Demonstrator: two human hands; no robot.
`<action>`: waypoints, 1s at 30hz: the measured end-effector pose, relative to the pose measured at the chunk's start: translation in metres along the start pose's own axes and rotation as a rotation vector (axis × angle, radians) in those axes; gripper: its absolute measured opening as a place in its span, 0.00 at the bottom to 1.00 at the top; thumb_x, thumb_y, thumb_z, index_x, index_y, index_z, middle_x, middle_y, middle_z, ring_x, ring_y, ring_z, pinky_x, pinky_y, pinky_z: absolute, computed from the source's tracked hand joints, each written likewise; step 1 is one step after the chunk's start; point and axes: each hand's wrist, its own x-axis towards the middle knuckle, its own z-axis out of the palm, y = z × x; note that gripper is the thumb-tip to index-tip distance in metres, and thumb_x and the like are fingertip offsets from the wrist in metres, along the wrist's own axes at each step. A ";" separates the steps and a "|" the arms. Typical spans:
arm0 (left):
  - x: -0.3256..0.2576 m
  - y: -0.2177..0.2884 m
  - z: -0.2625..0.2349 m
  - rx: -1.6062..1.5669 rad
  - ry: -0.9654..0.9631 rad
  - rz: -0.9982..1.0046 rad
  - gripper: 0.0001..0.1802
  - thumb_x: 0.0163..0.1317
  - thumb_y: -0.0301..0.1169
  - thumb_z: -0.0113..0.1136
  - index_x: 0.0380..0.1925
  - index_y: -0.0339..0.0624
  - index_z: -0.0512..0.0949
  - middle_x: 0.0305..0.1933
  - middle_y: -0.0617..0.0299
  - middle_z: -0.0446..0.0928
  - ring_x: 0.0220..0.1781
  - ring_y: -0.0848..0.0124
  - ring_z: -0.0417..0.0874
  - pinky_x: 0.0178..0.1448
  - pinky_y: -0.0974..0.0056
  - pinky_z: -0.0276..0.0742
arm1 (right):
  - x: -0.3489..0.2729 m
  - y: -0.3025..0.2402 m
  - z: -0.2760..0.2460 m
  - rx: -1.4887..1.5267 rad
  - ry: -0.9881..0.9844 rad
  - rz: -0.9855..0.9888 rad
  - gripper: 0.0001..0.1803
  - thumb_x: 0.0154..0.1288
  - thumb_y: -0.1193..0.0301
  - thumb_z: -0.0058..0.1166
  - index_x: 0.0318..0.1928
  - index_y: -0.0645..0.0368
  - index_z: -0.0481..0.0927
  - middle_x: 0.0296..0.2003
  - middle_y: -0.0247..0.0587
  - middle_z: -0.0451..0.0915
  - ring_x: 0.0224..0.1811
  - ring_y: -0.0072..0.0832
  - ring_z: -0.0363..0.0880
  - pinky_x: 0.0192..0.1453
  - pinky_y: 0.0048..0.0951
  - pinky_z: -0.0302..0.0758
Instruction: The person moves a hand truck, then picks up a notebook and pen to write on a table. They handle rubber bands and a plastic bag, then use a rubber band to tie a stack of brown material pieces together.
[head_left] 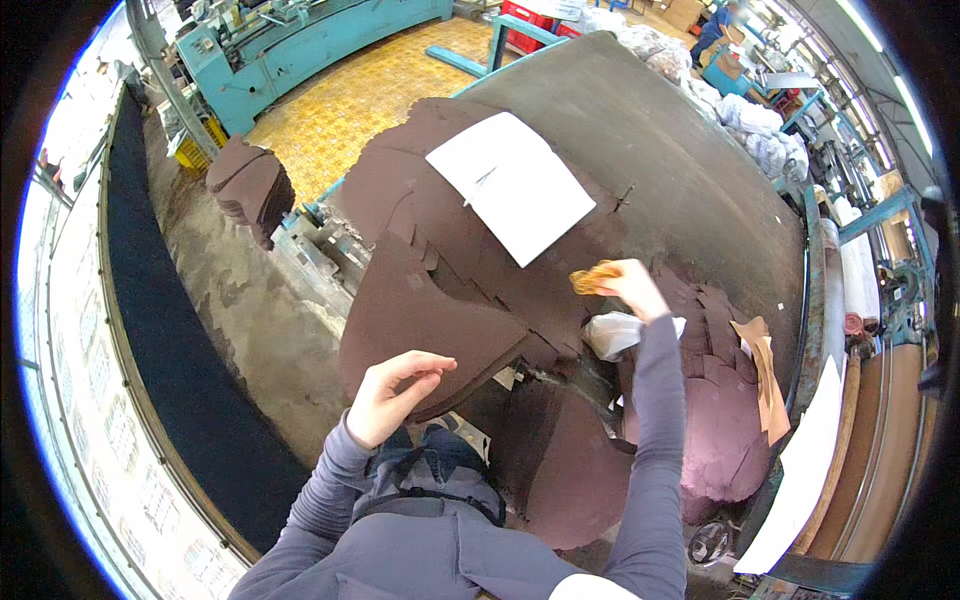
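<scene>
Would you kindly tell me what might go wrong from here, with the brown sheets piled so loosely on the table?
The layered brown sheets lie close to the person's body, so a brush from the left hand or the waist might shift them.

The yellow-brown bundle sits at the fingertips of the right hand and could slip.

The white paper rests on uneven pieces, so the thin pen-like item on it might slide off.

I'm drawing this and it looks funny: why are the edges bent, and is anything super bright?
In the head view, the fisheye lens curves things near the rim, like the black strip; also there, the white sheet looks very bright and a ceiling light glares white.
</scene>
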 end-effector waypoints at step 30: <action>-0.028 -0.021 -0.095 -0.062 0.304 -0.088 0.12 0.62 0.21 0.51 0.45 0.34 0.77 0.43 0.62 0.79 0.44 0.78 0.76 0.51 0.73 0.69 | 0.116 0.078 0.121 -0.700 0.281 -0.019 0.11 0.50 0.68 0.62 0.33 0.60 0.81 0.26 0.42 0.80 0.31 0.31 0.80 0.39 0.30 0.75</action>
